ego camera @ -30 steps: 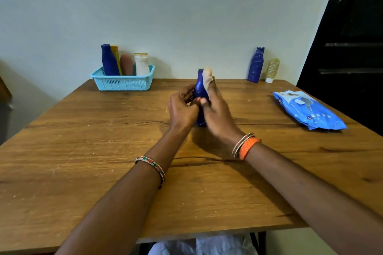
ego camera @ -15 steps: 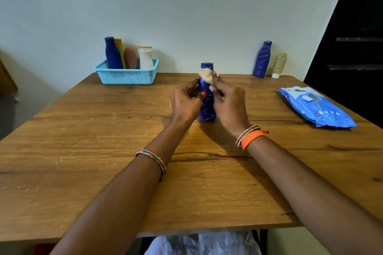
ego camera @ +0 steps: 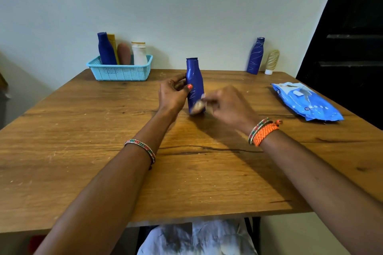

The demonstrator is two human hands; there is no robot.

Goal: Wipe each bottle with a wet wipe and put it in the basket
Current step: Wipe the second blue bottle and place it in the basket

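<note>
A dark blue bottle [ego camera: 194, 80] stands upright on the wooden table [ego camera: 83, 161] at the centre. My left hand [ego camera: 173, 95] grips its left side, thumb on the front. My right hand [ego camera: 228, 105] pinches a crumpled wet wipe [ego camera: 198, 107] against the bottle's lower part; this hand is motion-blurred. A light blue basket [ego camera: 120, 70] at the back left holds several bottles. Two more stand at the back right by the wall: a dark blue bottle [ego camera: 255, 56] and a small beige tube [ego camera: 272, 61].
A blue pack of wet wipes [ego camera: 306, 101] lies on the table's right side. A dark door [ego camera: 348, 47] stands to the right of the table. The wall runs close behind the basket and the back bottles.
My right hand has slid the wipe from the bottle's cap down to its lower body. The left hand keeps its hold on the bottle. The camera view shifted slightly.
</note>
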